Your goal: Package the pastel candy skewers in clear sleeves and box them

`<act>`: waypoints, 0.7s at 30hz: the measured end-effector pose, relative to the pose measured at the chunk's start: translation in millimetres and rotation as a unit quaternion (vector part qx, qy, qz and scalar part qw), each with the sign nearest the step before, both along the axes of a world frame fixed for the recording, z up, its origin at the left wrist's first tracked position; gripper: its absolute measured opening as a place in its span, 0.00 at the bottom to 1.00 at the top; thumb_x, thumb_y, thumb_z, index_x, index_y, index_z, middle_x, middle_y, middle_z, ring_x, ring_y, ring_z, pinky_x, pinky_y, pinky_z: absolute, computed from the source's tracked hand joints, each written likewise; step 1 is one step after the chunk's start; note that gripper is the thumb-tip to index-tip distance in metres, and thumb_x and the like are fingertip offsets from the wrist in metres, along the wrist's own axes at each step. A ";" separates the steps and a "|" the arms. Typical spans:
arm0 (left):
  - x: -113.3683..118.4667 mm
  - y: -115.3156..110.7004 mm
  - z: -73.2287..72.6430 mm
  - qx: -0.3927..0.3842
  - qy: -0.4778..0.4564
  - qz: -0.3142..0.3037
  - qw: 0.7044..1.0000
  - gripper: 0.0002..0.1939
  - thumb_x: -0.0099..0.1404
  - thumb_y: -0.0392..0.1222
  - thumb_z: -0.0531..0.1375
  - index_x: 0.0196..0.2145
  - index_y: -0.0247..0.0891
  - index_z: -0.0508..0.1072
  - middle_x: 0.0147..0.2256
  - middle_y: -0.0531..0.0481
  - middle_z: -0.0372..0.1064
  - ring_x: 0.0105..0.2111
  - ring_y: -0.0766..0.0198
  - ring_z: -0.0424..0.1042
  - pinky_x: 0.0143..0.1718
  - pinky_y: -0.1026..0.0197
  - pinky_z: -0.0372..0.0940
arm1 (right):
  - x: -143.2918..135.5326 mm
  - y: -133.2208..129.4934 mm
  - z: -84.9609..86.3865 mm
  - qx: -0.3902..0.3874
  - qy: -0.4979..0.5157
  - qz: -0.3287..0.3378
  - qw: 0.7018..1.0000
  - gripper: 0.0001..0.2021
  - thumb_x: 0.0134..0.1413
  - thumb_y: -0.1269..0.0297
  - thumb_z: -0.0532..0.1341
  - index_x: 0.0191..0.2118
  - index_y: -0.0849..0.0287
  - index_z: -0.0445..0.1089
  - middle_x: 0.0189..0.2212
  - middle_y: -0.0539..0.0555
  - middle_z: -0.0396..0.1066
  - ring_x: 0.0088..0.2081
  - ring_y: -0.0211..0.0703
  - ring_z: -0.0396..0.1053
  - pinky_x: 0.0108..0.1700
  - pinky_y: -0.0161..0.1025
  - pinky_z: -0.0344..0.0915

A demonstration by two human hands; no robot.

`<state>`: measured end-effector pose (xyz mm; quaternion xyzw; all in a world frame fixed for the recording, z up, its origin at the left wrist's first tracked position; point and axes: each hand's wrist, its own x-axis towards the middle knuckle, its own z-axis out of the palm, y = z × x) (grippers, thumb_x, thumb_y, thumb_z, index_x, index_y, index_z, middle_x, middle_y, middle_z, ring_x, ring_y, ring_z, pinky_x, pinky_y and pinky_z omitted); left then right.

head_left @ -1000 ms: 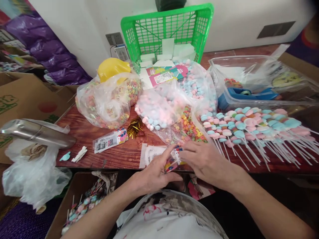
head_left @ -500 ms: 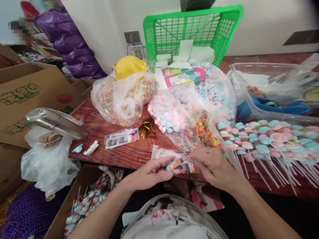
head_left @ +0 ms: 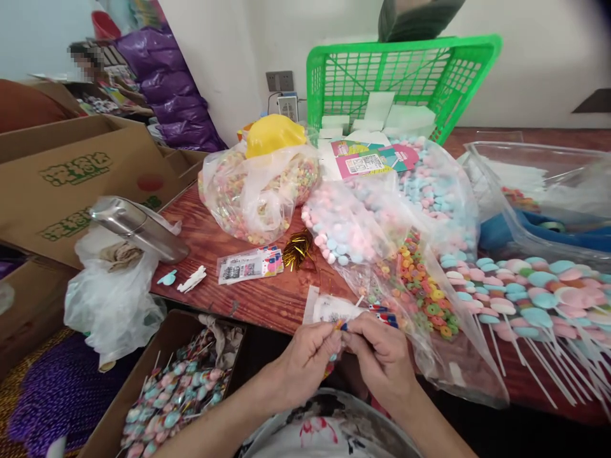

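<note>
Closer together they've come, my left hand and right hand both pinching the patterned wrapper, its visible length slanting down toward me, nearer the left.

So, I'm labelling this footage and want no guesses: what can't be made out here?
All in the head view:
Colourful wrapper: mostly covered by the left hand and right hand, contents hidden.
Candy sticks: pile's right end cut off by the right edge.
Clear tub: cut off by the same edge.
Flat packets: label print too small and blurred to read.
</note>
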<state>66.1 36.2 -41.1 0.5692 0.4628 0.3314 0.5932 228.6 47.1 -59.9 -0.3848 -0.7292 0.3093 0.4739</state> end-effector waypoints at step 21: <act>-43.3 -3.9 -14.7 -0.170 -0.030 -0.167 0.971 0.22 0.61 0.60 0.57 0.28 0.36 0.66 0.25 0.51 0.65 0.24 0.67 0.63 0.26 0.65 0.61 | -6.6 16.1 5.9 0.193 -0.356 0.180 0.896 0.08 0.53 0.76 0.53 0.28 0.59 0.65 0.24 0.51 0.68 0.32 0.42 0.61 0.47 0.50 0.52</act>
